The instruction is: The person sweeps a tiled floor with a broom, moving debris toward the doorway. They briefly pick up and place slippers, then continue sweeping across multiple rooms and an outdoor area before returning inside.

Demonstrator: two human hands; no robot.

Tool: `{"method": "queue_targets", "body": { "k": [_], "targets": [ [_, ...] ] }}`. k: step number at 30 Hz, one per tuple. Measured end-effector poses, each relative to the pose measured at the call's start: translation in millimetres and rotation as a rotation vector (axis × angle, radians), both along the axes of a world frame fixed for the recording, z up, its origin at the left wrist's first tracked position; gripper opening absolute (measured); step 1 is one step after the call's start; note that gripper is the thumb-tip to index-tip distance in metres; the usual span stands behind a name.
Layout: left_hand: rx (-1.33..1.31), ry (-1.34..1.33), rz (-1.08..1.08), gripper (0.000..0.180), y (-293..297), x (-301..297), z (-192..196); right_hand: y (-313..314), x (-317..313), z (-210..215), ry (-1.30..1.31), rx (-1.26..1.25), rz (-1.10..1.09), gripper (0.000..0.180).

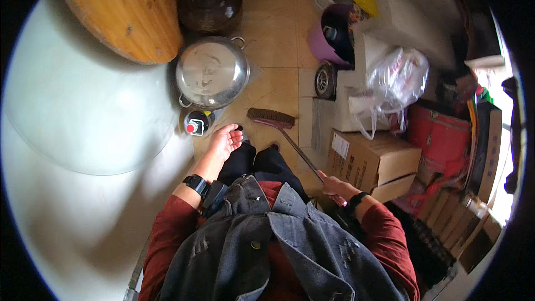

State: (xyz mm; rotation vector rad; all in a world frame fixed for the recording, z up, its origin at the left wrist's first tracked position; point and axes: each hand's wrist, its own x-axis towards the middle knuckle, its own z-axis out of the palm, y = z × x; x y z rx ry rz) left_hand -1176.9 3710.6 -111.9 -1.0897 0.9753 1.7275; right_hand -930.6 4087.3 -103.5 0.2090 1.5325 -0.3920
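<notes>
My right hand [337, 186] is closed around the handle end of a broom [271, 117]. Its thin stick slants away to the left, and the brown bristle head rests on the tiled floor ahead of my feet. Empty, with the palm turned up and the fingers loosely apart, my left hand [227, 140] hangs beside the broom head. Close to that hand stands a bottle of dark liquid with a red cap [192, 127]. Just beyond the bottle is a large lidded steel pot [213, 72] with two loop handles.
A glass-topped table [89, 117] fills the left side, with a round wooden board [128, 11] over its far part. Behind the pot sits a dark lidded pot [210, 6]. Along the right are a purple bucket [317, 42], a plastic bag [398, 75], a cardboard box [362, 159] and a red case [437, 134].
</notes>
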Motion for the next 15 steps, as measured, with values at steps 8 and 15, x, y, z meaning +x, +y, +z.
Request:
{"method": "queue_targets", "body": {
  "k": [8,15],
  "targets": [
    [-0.081,0.017,-0.09,0.018,15,0,-14,-8,-18,108,0.054,-0.128,-0.941,0.067],
    [-0.195,0.083,-0.166,0.02,24,33,15,-36,-45,39,-0.356,-0.696,-1.938,0.053]
  ]
}}
